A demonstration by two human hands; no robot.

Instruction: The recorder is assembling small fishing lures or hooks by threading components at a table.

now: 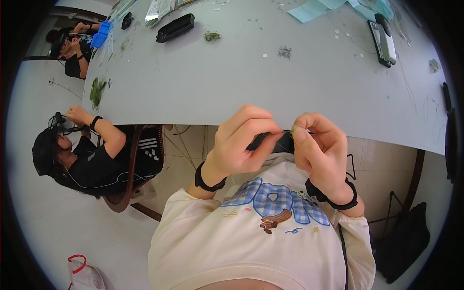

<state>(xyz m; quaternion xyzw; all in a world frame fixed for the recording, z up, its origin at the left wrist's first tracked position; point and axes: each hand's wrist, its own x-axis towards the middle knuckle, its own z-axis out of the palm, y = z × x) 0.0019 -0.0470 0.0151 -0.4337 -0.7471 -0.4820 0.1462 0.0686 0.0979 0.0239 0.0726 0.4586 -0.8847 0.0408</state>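
Both my hands are raised at the table's near edge, fingertips almost touching. My left hand (240, 140) is closed in a pinch, thumb against forefinger; whatever is between them is too fine to name. Across from it, my right hand (320, 147) pinches a small greenish piece (293, 130) between thumb and bent forefinger. The kind of this piece cannot be made out, as the fingers cover most of it. Black bands circle both wrists.
On the grey table (193, 82) lie a black pouch (175, 29), a green thread tangle (212, 36), a dark thread tangle (285, 52), a stapler (383, 41) and pale blue sheets (316, 8). A green bundle (96, 93) lies left, near a seated person (96, 159). Another person (75, 53) sits beyond.
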